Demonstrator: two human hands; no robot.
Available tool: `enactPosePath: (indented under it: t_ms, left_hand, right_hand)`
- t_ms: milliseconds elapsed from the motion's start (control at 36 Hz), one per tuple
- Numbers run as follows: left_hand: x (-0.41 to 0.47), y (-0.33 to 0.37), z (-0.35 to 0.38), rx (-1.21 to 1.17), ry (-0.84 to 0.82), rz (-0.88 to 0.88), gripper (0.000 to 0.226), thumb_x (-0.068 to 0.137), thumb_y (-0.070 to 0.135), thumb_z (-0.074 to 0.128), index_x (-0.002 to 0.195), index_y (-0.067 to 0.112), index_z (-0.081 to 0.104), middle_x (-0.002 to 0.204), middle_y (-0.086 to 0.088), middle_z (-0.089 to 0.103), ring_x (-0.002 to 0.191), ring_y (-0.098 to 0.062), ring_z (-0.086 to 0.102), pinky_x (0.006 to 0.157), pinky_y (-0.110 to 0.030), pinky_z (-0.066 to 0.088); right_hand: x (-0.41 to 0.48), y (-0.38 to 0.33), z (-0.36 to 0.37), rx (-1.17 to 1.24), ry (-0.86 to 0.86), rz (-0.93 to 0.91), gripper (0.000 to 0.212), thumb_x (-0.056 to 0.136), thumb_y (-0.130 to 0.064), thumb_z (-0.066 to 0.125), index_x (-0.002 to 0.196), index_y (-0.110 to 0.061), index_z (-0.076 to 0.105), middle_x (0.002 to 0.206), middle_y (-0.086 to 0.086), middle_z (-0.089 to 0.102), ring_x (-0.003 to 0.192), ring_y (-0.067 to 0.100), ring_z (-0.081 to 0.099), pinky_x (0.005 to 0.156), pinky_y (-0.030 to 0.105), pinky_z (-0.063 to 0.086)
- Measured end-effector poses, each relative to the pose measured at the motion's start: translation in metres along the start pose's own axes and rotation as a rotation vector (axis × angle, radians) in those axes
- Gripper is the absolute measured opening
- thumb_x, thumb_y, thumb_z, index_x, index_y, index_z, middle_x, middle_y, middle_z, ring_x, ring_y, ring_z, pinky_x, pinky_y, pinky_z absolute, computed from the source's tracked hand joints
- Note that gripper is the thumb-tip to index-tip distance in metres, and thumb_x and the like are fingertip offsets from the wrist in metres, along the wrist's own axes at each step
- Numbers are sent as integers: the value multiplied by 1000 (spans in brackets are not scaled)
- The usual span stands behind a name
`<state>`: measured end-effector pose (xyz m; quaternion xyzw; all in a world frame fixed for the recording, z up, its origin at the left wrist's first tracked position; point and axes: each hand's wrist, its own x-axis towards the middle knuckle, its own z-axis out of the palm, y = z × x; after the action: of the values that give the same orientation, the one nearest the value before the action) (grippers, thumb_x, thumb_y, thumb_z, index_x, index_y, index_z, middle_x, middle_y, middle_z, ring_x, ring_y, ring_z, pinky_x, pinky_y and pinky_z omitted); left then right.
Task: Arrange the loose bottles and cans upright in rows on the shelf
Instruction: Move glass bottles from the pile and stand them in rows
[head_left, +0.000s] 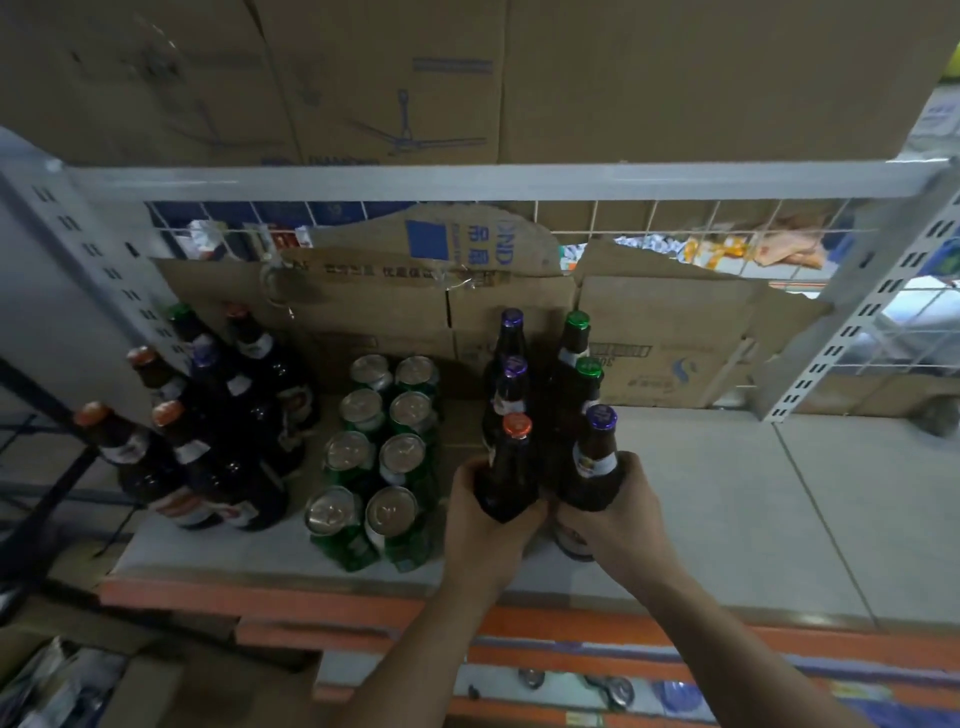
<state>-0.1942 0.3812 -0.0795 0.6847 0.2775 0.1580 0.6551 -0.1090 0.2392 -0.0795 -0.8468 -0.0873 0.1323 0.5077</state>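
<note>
The left hand (485, 525) is curled around the body of an orange-cap bottle (511, 470). The right hand (621, 514) grips a purple-cap bottle (597, 457) in the same way. Both bottles are upright, side by side, near the front edge of the shelf (753, 519). Directly behind them, four more bottles (571, 343) stand in two rows. To the left are eight green cans (400, 457) in two rows, and further left some dark bottles (228, 447). Cardboard (665, 322) lines the back.
</note>
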Motion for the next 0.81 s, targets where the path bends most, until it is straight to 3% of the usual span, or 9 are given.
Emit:
enactPosePath:
  t_ms: [56,139,222,389,556,694,806]
  left_hand:
    - [2,-2,2,6,0,-2,60,72,25,90,118,39,53,113,14,69,96,7,66,78,-20,52]
    - [7,-2,5,18,9,9,60,74,24,90,120,33,53,113,12,67,98,6,65,74,-14,52]
    - [12,-5,8,19,18,7,65,74,27,89,126,28,50,117,9,64,106,-4,64,80,-18,52]
    - [18,-15,7,-16,8,14,74,63,42,87,125,32,48,121,5,62,111,-10,64,90,-32,55]
    - [20,-20,0,-15,-77,1,73,63,42,90,124,41,49,119,10,66,111,-11,66,94,-48,57]
    - [24,-16,-9,29,-170,-24,72,60,46,90,116,54,47,121,13,64,114,-11,64,96,-45,57]
    - [26,-13,-12,47,-204,-40,77,58,46,90,120,48,45,125,10,62,116,-9,62,100,-44,55]
  right_hand:
    - [-1,-1,1,28,15,9,53,72,-20,87,112,-20,52,93,0,72,81,15,70,53,16,48]
    - [-1,-1,2,63,28,20,55,75,-17,87,116,-17,50,97,0,69,83,9,66,50,11,47]
    - [-3,-1,7,72,44,11,55,77,-22,87,115,-20,48,96,-6,65,81,3,62,51,12,44]
    - [1,10,24,82,108,-16,57,68,-30,90,107,-26,48,108,8,60,89,17,66,63,28,55]
    - [3,15,18,70,43,-5,70,64,-27,92,114,-30,44,113,4,61,95,16,66,66,27,56]
    - [6,9,11,35,-1,-14,75,62,-18,94,118,-23,45,112,1,64,93,7,65,65,23,53]
    - [5,2,8,41,-15,-10,77,62,-17,95,120,-22,45,110,-4,63,92,0,61,61,16,49]
